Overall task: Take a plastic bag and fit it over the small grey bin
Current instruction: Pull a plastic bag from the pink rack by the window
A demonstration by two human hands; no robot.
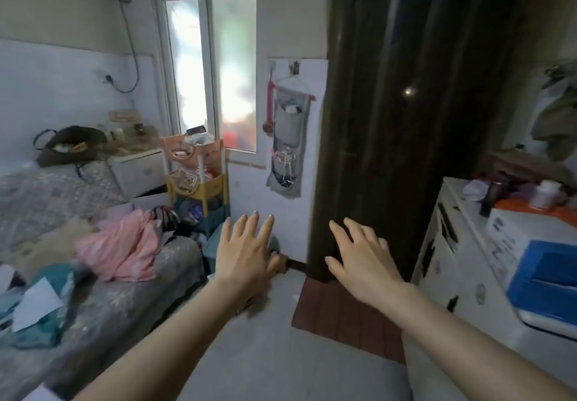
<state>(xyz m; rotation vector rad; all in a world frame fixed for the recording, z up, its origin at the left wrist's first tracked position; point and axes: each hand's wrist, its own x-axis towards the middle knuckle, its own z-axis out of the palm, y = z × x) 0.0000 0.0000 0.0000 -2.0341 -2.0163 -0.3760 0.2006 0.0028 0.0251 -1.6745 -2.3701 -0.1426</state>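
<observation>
Both my arms reach forward over the floor with fingers spread and nothing in them. My left hand [246, 254] hovers in front of the wall corner. My right hand [362, 263] is beside the dark door [406, 119]. A blue-grey container [213, 244] that may be the small bin stands on the floor between the bed and the trolley, partly hidden by my left hand. I cannot make out any plastic bag for certain; a crumpled pink item [125, 247] lies on the bed.
A cluttered bed [62, 275] fills the left side. A pink and yellow shelf trolley [199, 179] stands under the window. A white drawer unit [468, 260] with a blue box [546, 279] is at the right. A brown mat [343, 316] lies before the door.
</observation>
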